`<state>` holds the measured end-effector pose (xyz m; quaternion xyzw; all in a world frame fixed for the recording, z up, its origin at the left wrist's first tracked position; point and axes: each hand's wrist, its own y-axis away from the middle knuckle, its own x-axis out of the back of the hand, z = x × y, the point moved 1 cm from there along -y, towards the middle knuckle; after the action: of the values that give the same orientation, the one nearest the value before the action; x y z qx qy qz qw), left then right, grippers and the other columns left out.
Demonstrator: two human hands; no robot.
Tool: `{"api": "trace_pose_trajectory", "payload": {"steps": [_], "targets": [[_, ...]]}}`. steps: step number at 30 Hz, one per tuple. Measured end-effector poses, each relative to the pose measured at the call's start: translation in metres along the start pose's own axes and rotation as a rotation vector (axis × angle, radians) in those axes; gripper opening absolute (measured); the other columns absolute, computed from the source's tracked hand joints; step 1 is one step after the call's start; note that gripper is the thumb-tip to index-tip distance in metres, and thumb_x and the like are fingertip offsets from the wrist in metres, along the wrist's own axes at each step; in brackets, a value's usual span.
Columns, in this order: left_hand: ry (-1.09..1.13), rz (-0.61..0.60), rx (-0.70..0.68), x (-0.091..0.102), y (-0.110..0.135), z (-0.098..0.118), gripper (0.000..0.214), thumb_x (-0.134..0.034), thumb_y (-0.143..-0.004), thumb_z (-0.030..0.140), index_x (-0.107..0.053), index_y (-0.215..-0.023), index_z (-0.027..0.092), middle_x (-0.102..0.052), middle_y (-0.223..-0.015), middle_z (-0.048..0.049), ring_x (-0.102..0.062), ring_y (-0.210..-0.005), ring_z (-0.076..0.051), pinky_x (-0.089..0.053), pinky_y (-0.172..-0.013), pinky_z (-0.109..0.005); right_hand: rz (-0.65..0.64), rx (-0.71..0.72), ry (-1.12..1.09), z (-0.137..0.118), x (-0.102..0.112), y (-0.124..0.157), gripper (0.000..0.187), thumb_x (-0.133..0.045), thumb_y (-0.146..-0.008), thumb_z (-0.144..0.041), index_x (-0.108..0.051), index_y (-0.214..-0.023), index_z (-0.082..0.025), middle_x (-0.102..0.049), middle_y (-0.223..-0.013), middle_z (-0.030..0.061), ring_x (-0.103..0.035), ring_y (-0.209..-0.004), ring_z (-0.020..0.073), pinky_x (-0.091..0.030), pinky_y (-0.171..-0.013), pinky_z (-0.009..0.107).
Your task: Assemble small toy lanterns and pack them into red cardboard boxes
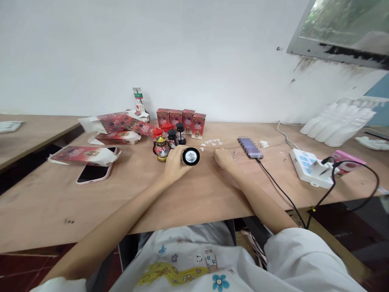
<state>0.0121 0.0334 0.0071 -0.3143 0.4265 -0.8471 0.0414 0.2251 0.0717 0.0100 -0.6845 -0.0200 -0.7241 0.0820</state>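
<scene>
Wooden table [194, 194]: fills the head view, with a white wall behind.
Left hand [174, 164]: fingers closed round the rim of a round black disc [191, 156], which stands on edge at the table's centre.
Right hand [224, 158]: just beside the disc, fingers curled down; any pinch cannot be told.
Red boxes [181, 117]: four upright, closed, at the back.
Opened boxes [115, 121]: lying left, unfilled.
Small ornaments [167, 140]: unboxed, near the left hand.
</scene>
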Motion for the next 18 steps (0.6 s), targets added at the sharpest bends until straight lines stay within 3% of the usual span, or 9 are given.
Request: {"api": "trace_pose_trajectory", "payload": {"steps": [7,12,14,18], "targets": [[-0.073,0.031,-0.1,0.007,-0.002,-0.007,0.035,-0.07,-0.074,0.034,-0.055,-0.102,0.019,-0.066,-0.102,-0.0086,-0.061,-0.098,-0.024,-0.043,-0.083,-0.034,0.078,-0.025,-0.1,0.002,-0.003,-0.003,0.03,-0.042,-0.08,0.0,-0.069,-0.093,-0.005,-0.067,-0.101,0.0245,-0.065,-0.098,0.03,-0.048,-0.079,0.033],[-0.107,0.013,-0.104,0.012,0.0,-0.006,0.033,-0.066,-0.077,0.034,-0.055,-0.103,0.018,-0.065,-0.104,-0.0084,-0.06,-0.099,-0.024,-0.043,-0.084,-0.034,0.214,-0.05,-0.234,0.002,-0.003,-0.003,0.031,-0.03,-0.094,-0.012,-0.058,-0.106,-0.008,-0.065,-0.108,0.0195,-0.061,-0.102,0.0265,-0.047,-0.084,0.037],[-0.125,-0.021,-0.108,0.009,0.002,-0.005,0.031,-0.063,-0.079,0.034,-0.054,-0.104,0.017,-0.065,-0.104,-0.0088,-0.059,-0.1,-0.024,-0.043,-0.084,-0.035,0.268,-0.008,-0.468,-0.003,-0.005,-0.004,0.028,-0.029,-0.097,-0.022,-0.055,-0.102,-0.013,-0.066,-0.103,0.0138,-0.063,-0.096,0.0211,-0.048,-0.084,0.034],[-0.185,-0.076,-0.086,0.004,0.004,-0.001,0.031,-0.063,-0.079,0.032,-0.053,-0.104,0.017,-0.064,-0.103,-0.0094,-0.06,-0.099,-0.026,-0.043,-0.08,-0.035,0.327,0.136,-1.312,-0.02,-0.013,-0.003,0.029,-0.051,-0.087,-0.047,-0.054,-0.082,-0.019,-0.066,-0.084,0.0057,-0.064,-0.079,0.0163,-0.052,-0.078,0.034]]}}
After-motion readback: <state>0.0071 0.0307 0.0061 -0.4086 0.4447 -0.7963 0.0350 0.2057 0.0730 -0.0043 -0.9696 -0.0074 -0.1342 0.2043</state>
